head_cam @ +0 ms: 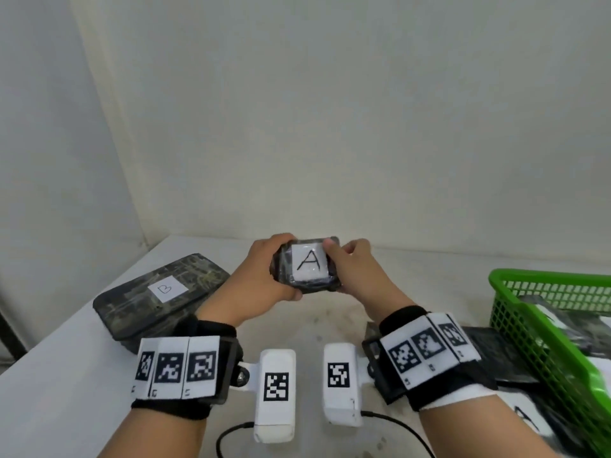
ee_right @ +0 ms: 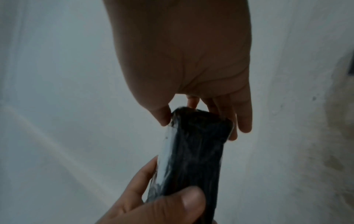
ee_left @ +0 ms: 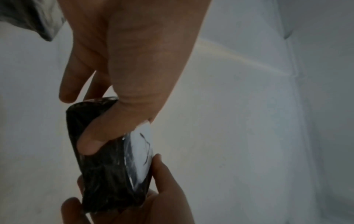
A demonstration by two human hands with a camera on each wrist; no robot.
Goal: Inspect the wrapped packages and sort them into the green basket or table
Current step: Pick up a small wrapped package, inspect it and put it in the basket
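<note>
Package A (head_cam: 305,266), small, black film wrap, white label up: held in the air above the table (head_cam: 82,358) mid-far edge. Left hand (head_cam: 261,276) and right hand (head_cam: 357,269) each pinch 1 end, thumb against fingers. Judged light, stiff, film slippery; end grips suit. Package B (head_cam: 158,292) lies at left edge; green basket (head_cam: 535,328) at right edge, path unobstructed.

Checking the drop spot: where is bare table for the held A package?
Bare table lies near the left edge, in front of the B package, and beyond the hands toward the wall. The right side is crowded: green basket, dark packages beside it.
</note>
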